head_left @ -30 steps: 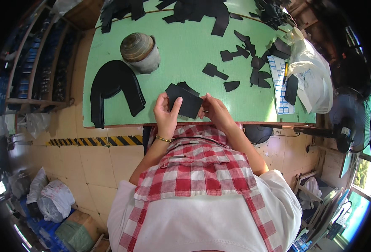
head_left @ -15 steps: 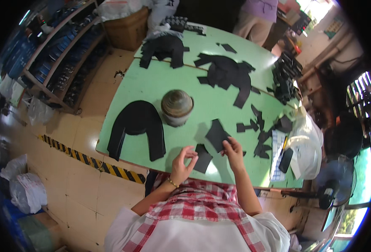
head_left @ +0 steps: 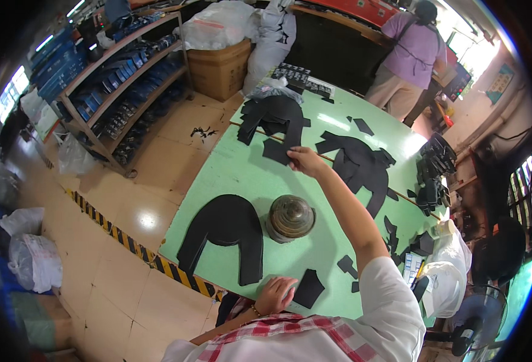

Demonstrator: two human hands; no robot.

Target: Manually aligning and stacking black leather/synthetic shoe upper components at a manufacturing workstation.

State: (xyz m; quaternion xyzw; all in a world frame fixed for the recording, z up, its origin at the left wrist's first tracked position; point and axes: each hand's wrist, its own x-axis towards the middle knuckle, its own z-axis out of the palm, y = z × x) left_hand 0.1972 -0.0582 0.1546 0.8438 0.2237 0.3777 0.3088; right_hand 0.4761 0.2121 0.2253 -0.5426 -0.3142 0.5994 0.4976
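Note:
Stretched far over the green table (head_left: 229, 181), my right hand (head_left: 305, 161) pinches a small black flat piece (head_left: 274, 151) by its edge. The piece is beside a pile of black U-shaped pieces (head_left: 276, 111) at the far left. My left hand (head_left: 275, 295) is at the near edge, fingers loosely bent and apart from anything graspable. Right of it lies another black cut piece (head_left: 308, 288). A neat stack of black U-shaped pieces (head_left: 220, 226) rests at the near left. Beside that stack stands a round, ringed, grey-brown domed object (head_left: 291, 218).
Loose black pieces (head_left: 362, 166) lie in a heap at the far right. Black bundles (head_left: 434, 169) and a white bag (head_left: 450, 265) line the right edge, with a fan (head_left: 474, 323) beyond. A loaded rack (head_left: 121, 96) stands left; a person in purple (head_left: 412, 48) stands behind the table.
My right hand has carried the black piece from the near side to the far left pile. My left hand has lowered toward the near edge. The view has tilted up.

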